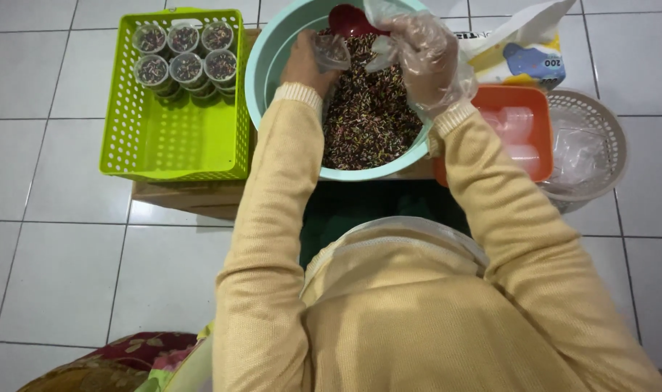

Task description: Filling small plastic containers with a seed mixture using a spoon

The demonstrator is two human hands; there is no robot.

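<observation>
A white plastic bag (516, 45) lies at the top right, behind the orange tray (537, 101) and just beside the pale teal bowl (262, 65). It is crumpled, its top edge rising to a peak, and its side carries a printed panel with a yellow band and a blue patch.

In the lime-green basket (175, 141) on the left stand 6 small clear round cups (186, 65), lidded and filled with dark multicoloured sprinkles, grouped in 2 rows at the far end.

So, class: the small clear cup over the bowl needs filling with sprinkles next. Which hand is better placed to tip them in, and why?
The right hand, probably. Gloved, it already grips the red scoop just above the small clear cup, which the left hand holds over the sprinkles in the teal bowl.
</observation>
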